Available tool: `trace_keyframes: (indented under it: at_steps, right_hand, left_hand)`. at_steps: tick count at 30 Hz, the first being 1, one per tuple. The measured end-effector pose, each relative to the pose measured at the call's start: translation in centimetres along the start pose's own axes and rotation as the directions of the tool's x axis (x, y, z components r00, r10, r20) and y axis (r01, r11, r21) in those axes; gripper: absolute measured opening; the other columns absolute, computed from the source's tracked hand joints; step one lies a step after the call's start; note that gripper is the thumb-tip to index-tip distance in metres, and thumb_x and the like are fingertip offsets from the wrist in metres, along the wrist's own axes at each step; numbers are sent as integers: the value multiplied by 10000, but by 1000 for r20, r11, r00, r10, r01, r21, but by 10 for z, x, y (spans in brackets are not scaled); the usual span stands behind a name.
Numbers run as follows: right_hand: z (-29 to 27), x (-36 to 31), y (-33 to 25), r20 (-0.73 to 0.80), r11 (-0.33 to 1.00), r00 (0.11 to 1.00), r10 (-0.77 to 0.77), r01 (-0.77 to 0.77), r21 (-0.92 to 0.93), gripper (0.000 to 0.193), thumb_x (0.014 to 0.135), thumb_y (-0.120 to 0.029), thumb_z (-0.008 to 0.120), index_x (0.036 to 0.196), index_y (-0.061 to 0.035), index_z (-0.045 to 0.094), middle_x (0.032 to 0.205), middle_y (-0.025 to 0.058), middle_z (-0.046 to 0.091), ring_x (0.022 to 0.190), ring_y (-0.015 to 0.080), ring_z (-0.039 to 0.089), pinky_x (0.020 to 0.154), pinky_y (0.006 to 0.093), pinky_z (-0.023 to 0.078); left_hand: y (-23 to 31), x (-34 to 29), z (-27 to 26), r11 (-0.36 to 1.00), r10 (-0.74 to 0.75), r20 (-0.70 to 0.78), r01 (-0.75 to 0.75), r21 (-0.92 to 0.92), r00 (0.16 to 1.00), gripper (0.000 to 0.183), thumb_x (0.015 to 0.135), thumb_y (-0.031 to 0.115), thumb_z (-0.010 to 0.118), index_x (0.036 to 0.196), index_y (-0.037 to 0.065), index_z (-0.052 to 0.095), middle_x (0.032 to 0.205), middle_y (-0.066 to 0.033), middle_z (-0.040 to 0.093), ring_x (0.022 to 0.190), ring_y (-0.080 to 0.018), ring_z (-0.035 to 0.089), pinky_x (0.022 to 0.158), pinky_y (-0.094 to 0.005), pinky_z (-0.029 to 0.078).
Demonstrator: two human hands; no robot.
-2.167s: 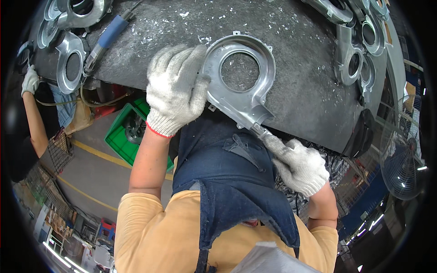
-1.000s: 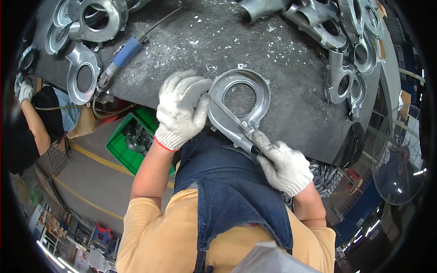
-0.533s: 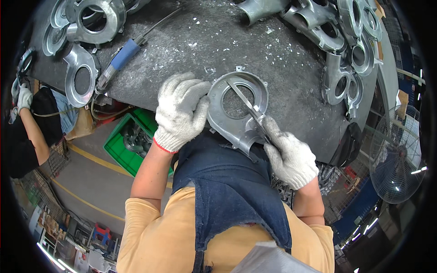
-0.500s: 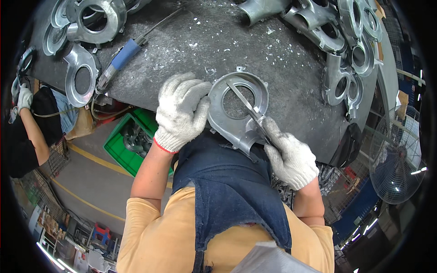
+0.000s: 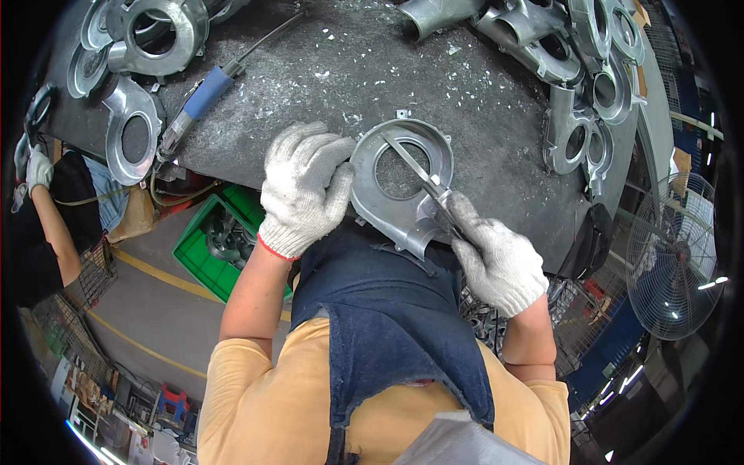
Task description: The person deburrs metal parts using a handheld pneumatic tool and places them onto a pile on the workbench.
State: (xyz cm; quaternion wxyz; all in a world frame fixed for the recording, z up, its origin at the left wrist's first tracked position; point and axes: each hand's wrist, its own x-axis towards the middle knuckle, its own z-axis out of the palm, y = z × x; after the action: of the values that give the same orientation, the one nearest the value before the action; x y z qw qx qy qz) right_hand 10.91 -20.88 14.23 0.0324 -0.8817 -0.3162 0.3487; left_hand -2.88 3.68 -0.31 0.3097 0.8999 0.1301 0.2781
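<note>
On the dark tabletop, close to my apron, lies a round silver metal housing point(image 5: 364, 190) with a large central hole and a spout toward me. My left hand point(image 5: 304, 186), in a white knit glove, curls its fingers against the housing's left rim, the thumb alongside. What the fingertips grip underneath is hidden. My gloved right hand point(image 5: 496, 256) is closed around the dark handle of a narrow flat-bladed hand tool point(image 5: 411, 164). Its blade slants across the hole, with the tip near the far left inner edge.
A blue-handled air tool point(image 5: 208, 93) with a thin shaft lies at left. Similar housings point(image 5: 133, 128) are heaped left and right point(image 5: 573, 128). Metal chips litter the table. A green crate point(image 5: 190, 252) holds parts below. A fan point(image 5: 674, 256) stands right; another person's gloved hand point(image 5: 39, 169) shows left.
The whole view has shifted slightly. My right hand and wrist have moved a little up and to the right, while the blade still crosses the hole. My left hand stays at the rim.
</note>
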Motion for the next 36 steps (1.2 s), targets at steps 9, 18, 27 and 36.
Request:
trace_keyframes:
  at_steps: [9,18,27,36]
  right_hand:
    - [-2,-15,21,-82,999,996,-20,17,-40,529,1011,-261,738,1532,-230,650,1049,213,767,937,447,766,831,520,625]
    - [2,-16,15,-127,1000,992,19,-21,-15,527,1011,-257,735,1529,-207,650,1052,220,778,950,455,766,842,527,623]
    - [-5,-17,15,-79,999,997,13,-17,-46,514,1019,-260,723,1526,-212,654,1018,218,770,910,449,760,828,525,614]
    - [-13,-32,7,3,980,982,187,-186,-64,641,1003,-217,739,1622,-217,572,1055,220,780,1018,471,754,874,513,601]
  left_hand:
    - [3,3,-3,1000,0,2,0,-11,1000,279,785,47,781,1062,26,806,1059,-156,799,1080,-413,748,1079,-551,552]
    - [2,-1,-1,1000,12,9,-12,-16,1000,299,756,58,789,1053,30,810,1051,-152,803,1073,-407,748,1074,-553,553]
    - [4,-1,-3,1000,24,16,-24,6,1000,338,751,91,817,1085,40,805,1080,-144,798,1102,-405,741,1080,-562,550]
    - [17,-6,1,994,107,57,-106,-9,993,366,685,196,935,1018,130,800,1230,-69,748,1235,-386,675,1097,-567,536]
